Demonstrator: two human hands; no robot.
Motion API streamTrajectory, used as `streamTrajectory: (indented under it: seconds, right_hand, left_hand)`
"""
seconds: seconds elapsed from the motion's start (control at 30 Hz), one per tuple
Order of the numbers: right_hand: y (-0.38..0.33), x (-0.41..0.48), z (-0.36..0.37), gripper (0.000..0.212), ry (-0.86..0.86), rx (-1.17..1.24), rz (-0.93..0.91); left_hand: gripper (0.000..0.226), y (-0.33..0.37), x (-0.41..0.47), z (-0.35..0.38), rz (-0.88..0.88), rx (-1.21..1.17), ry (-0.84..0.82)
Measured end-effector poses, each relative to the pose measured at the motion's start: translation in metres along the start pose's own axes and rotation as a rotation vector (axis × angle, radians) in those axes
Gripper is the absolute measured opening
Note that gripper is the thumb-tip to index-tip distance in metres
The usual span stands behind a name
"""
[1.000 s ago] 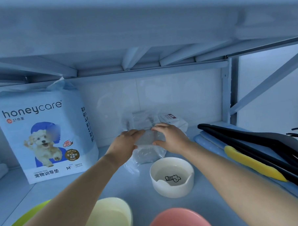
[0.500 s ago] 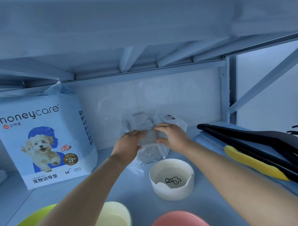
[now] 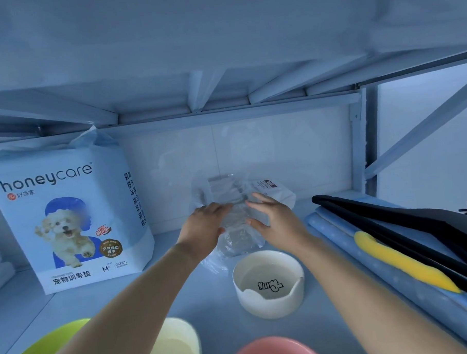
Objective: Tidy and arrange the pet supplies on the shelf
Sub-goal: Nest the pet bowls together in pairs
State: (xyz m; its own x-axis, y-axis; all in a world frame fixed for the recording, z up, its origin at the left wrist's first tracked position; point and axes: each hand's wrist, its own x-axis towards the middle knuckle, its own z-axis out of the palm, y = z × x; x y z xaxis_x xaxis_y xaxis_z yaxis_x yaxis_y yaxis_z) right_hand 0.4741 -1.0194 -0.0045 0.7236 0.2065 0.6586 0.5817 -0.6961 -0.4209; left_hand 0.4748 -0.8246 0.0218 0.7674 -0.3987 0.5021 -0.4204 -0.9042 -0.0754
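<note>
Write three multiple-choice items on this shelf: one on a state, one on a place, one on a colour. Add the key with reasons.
1. The honeycare pack:
A) lies flat
B) stands upright
C) hangs from a hook

2. The white bowl stands:
A) just in front of the clear packets
B) on top of the pack
C) on the black hangers

3. The bowl at the bottom edge, right of the cream bowl, is:
A) black
B) purple
C) pink

Key:
1 B: it stands on its base, printed front facing out.
2 A: the packets lie directly behind it.
3 C: its rim shows pink.
</note>
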Motion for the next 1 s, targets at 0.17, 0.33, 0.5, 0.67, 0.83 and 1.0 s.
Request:
streamTrajectory:
  seconds: [0.17,0.33,0.5,0.67,0.83,1.0]
  right_hand:
    - [-0.003,-0.005,-0.008,0.053,-0.129,-0.187,0.007]
    - [-0.01,-0.006,-0.022,0.054,-0.198,-0.147,0.012]
    - [-0.03,-0.007,-0.04,0.044,-0.154,-0.031,0.01]
    - [-0.049,-0.035,-0.04,0.035,-0.293,0.041,0.035]
    - [-0.032,-0.084,-0.05,0.033,-0.357,0.009,0.145]
    - [-0.023,-0.112,-0.058,0.035,-0.376,0.023,0.19]
  left_hand:
    - [0.062,0.004,-0.005,0.0,-0.009,0.048,0.034]
    - [0.073,0.014,-0.021,-0.013,-0.041,0.108,-0.101]
    - [0.074,0.027,-0.057,-0.033,-0.092,-0.048,-0.159]
    - [0.046,0.051,-0.082,-0.049,-0.084,-0.196,-0.224]
    - [0.035,0.077,-0.098,-0.046,-0.141,-0.283,-0.302]
    - [0.018,0.083,-0.102,-0.042,-0.268,-0.283,-0.205]
